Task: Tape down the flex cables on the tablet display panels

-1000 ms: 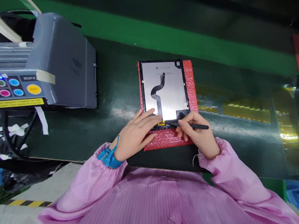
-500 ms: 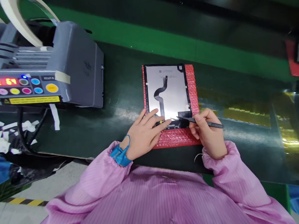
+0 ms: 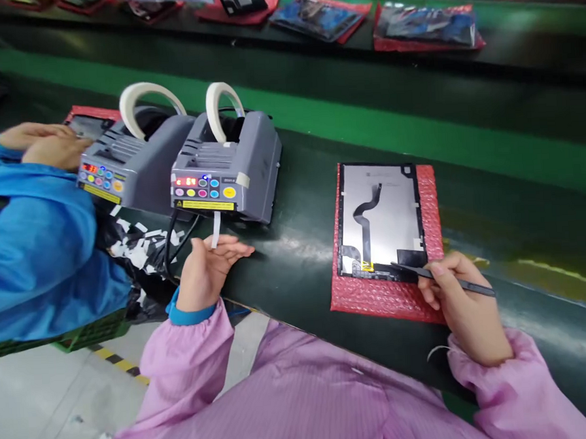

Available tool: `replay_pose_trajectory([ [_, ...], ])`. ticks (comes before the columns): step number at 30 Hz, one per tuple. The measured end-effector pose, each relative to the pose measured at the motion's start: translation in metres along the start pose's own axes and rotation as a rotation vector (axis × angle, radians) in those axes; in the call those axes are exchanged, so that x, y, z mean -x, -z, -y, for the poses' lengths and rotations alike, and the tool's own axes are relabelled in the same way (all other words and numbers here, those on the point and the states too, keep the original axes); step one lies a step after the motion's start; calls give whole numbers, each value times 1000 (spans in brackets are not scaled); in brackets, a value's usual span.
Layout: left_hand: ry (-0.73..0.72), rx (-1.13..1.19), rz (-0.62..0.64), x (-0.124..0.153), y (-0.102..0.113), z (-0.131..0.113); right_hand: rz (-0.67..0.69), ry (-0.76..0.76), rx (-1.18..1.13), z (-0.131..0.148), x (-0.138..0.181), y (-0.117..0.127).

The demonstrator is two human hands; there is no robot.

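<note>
Your left arm (image 3: 187, 362), in a pink striped fabric sleeve, reaches forward, and your bare left hand (image 3: 208, 266) is unfolded, its thumb (image 3: 197, 252) raised and its fingers (image 3: 236, 249) extended to the right side. Your right arm (image 3: 531, 374), dressed in the same cloth, bends inward. Your bare right hand (image 3: 467, 302) makes a pinch, with the lower fingers curled underneath. Both hands are well apart.

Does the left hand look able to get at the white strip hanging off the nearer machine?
Probably yes: the left hand is open right at the strip's lower end, with nothing apparent blocking it below the machine. Whether they touch is unclear.
</note>
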State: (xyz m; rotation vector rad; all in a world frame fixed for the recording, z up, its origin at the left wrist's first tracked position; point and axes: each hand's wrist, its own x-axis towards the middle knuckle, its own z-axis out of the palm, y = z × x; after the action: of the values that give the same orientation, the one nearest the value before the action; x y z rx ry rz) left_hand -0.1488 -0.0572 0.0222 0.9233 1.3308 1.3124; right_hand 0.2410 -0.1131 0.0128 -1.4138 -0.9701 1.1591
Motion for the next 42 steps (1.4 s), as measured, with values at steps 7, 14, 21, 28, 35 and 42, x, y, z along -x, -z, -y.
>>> replay_pose_trajectory([
  [7, -236, -131, 292, 24, -46, -3, 90, 213, -61, 17, -5, -12],
  [14, -502, -433, 907, 30, -127, 3, 363, 200, 147, 58, -21, -47],
  [21, -476, -584, 716, 23, -145, 16, 267, 263, 140, 63, -65, -52],
  [28, -588, -888, 598, 3, -139, 20, 327, 222, 289, 32, -113, -66],
  [35, -648, -1123, 592, -7, -143, 24, 313, 250, 378, 23, -122, -69],
  [42, -663, -1261, 538, -5, -149, 29, 280, 287, 439, 24, -119, -71],
])
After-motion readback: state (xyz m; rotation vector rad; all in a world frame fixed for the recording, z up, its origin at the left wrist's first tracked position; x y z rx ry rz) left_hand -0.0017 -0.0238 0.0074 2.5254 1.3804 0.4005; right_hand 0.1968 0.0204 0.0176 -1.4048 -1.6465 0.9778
